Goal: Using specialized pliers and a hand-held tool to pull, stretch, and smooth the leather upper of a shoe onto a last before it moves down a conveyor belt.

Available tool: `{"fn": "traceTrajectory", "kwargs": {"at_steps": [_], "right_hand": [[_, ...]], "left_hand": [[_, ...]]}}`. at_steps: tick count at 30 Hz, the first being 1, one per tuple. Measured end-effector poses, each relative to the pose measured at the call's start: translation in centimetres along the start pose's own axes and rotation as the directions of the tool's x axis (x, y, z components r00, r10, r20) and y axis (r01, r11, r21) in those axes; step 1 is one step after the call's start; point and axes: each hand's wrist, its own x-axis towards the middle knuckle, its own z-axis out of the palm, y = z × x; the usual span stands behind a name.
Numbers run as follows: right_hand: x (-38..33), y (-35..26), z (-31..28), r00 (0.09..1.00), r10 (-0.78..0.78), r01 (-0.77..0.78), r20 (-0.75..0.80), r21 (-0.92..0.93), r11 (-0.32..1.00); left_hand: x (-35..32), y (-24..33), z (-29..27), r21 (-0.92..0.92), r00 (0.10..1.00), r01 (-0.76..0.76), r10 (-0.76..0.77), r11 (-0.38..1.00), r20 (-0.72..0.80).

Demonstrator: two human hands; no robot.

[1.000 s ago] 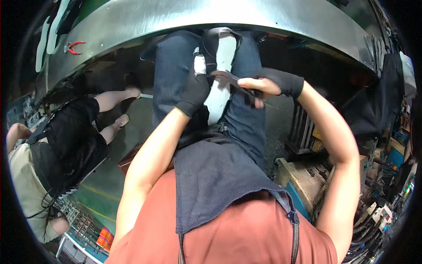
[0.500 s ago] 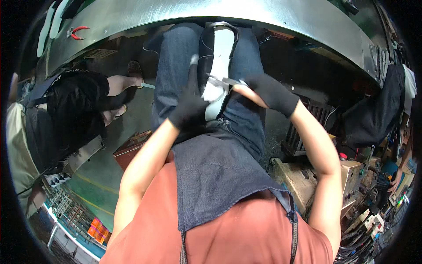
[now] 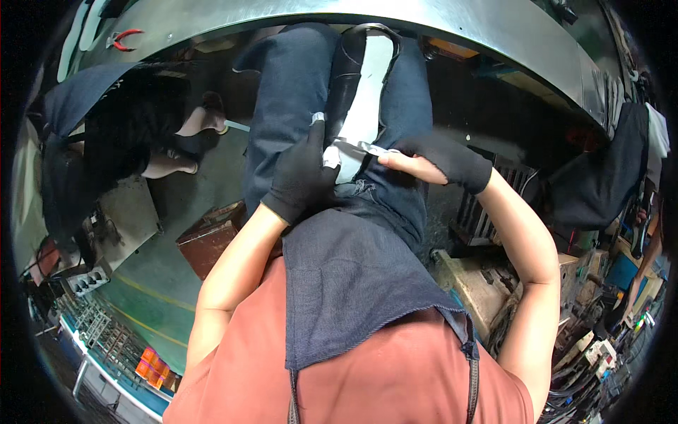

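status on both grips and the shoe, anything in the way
Shoe between thighs, white strip facing up. Right grip holds tool over strip. Left grip at near end, hiding part.

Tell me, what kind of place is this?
Probably a workshop or factory, though I can't be sure which: there's a long, shiny metal bench, red-handled pliers lying on it, and a dark denim apron being worn.
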Motion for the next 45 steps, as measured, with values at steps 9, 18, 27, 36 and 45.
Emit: {"fn": "traceTrajectory", "kwargs": {"at_steps": [9, 18, 27, 36, 45], "right_hand": [[2.2, 2.8, 1.5, 0.904, -0.34, 0.178, -0.258, -0.495, 0.85], [0.7, 3.1, 2.0, 0.896, -0.335, 0.095, -0.291, -0.612, 0.785], [-0.4, 0.9, 0.8, 0.912, -0.307, 0.074, -0.27, -0.63, 0.773], [0.8, -1.8, -0.6, 0.933, -0.348, 0.115, -0.087, -0.847, 0.518], [-0.8, -1.4, 2.0, 1.0, 0.01, -0.011, 0.01, 0.156, 0.988]], "left_hand": [[0.4, -0.5, 2.1, -0.493, 0.987, 0.16, -0.133, 0.855, 0.089], [0.5, -1.5, 2.1, -0.597, 0.979, 0.178, -0.083, 0.782, 0.184], [1.6, -7.6, 6.6, -0.786, 0.853, 0.477, -0.008, -0.393, 0.521], [-1.1, -6.2, 5.8, -0.276, 0.96, -0.061, 0.132, 0.959, 0.246], [-0.6, -4.5, 6.4, -0.84, 0.979, 0.192, -0.165, 0.507, 0.124]]}}
